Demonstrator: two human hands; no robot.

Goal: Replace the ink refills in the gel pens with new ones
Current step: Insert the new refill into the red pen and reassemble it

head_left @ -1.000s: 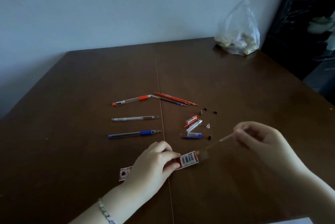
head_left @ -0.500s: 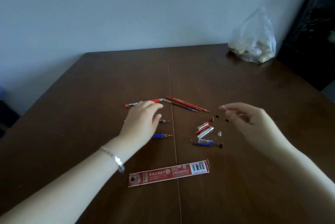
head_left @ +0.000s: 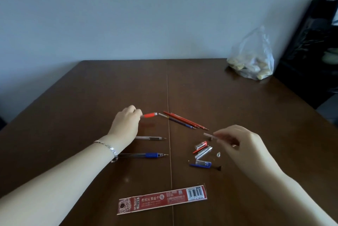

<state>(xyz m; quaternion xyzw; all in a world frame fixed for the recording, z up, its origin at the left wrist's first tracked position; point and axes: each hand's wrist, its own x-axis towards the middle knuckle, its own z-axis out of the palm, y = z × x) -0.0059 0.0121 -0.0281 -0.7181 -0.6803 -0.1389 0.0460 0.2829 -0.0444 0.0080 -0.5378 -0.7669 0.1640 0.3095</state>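
Dark brown wooden table (head_left: 228, 101), seam down centre. L hand (head_left: 126, 125) pinches the barrel of the red-grip gel pen (head_left: 150, 115), tip end pointing right, at the far end of the pen row. Clear pen (head_left: 150, 138) and blue-grip pen (head_left: 144, 155) lie nearer, parallel, partly under the L wrist. R hand (head_left: 237, 143) grips a thin refill (head_left: 209, 135) betw. fingertips, raised off the table, blurred. Loose refills (head_left: 184, 121), red and blue, lie in a bunch just right of the seam. Caps (head_left: 202, 149) beside R hand. Red refill packet (head_left: 162, 199) lies flat nearest the viewer. Plastic bag (head_left: 253, 59) at far right corner.
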